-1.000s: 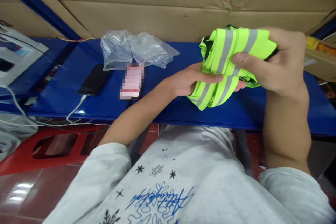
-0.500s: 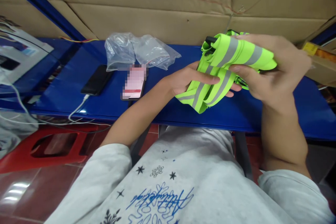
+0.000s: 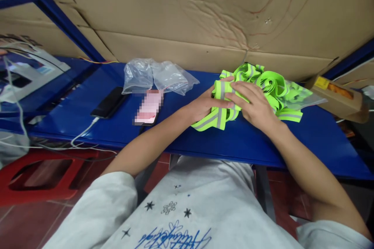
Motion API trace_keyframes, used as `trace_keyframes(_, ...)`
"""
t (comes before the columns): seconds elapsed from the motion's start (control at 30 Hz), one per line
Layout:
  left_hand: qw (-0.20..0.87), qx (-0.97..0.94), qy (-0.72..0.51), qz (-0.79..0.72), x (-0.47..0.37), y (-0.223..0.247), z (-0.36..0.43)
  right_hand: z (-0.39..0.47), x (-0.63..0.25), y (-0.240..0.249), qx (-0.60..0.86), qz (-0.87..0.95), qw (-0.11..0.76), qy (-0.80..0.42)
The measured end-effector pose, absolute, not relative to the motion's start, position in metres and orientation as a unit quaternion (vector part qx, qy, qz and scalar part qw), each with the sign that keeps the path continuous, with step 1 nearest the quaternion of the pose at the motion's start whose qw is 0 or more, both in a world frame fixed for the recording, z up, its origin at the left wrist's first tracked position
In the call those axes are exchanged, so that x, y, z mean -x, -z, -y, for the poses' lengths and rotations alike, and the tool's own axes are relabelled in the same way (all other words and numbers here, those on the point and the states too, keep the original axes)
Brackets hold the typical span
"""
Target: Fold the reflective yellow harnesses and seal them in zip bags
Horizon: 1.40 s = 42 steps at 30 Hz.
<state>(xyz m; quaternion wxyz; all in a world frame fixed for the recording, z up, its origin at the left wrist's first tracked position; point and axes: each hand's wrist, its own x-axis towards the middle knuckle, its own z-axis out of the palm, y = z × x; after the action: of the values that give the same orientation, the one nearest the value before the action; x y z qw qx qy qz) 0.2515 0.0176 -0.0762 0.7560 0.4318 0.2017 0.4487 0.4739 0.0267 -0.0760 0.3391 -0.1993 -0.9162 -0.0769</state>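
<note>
A folded neon-yellow reflective strap (image 3: pixel 218 117) with grey stripes is held between both hands above the blue table. My left hand (image 3: pixel 201 107) closes round its left side, thumb across the front, and a loose end hangs below. My right hand (image 3: pixel 257 105) is wrapped over the top and right side of the same folds, with its fingers bent. Directly behind and to the right lies a pile of similar straps (image 3: pixel 273 83), some of them coiled. A clear plastic bag (image 3: pixel 309 99) with yellow material in or under it lies against the pile.
On the blue table (image 3: pixel 175 138) to the left lie a phone with a lit, blurred screen (image 3: pixel 149 107), a black device (image 3: pixel 108 103) on a white cable, and clear plastic bags (image 3: pixel 159 76). A cardboard box (image 3: pixel 336 99) stands right. A red stool (image 3: pixel 58 190) is lower left.
My right hand has come down and left onto the folded strap, lowering the raised folds. The view has tilted, and the strap pile behind now shows.
</note>
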Motion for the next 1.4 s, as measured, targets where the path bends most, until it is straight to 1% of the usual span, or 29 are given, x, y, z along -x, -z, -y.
trace_keyframes(0.13,0.750,-0.425,-0.448,-0.237,-0.248,0.088,-0.031,-0.026,-0.461,0.094,0.211,0.926,0.312,-0.015)
trace_keyframes(0.23,0.755,-0.420,-0.437,-0.251,-0.247,0.093,-0.037,-0.023,-0.458,0.100,0.218,0.924,0.312,-0.041)
trace_keyframes(0.47,0.755,-0.427,-0.420,-0.267,-0.248,0.089,-0.035,-0.018,-0.460,0.091,0.247,0.919,0.305,-0.046)
trace_keyframes(0.97,0.759,-0.412,-0.422,-0.278,-0.252,0.091,-0.033,-0.017,-0.457,0.090,0.263,0.916,0.299,-0.058)
trace_keyframes(1.07,0.742,-0.427,-0.426,-0.291,-0.252,0.090,-0.032,-0.016,-0.458,0.089,0.266,0.904,0.325,-0.077)
trace_keyframes(1.23,0.702,-0.475,-0.450,-0.283,-0.247,0.080,-0.027,-0.020,-0.462,0.090,0.311,0.840,0.416,-0.155)
trace_keyframes(1.3,0.693,-0.500,-0.441,-0.274,-0.245,0.077,-0.026,-0.024,-0.463,0.094,0.346,0.818,0.423,-0.179)
trace_keyframes(1.4,0.684,-0.514,-0.435,-0.280,-0.244,0.077,-0.026,-0.028,-0.464,0.101,0.386,0.805,0.406,-0.194)
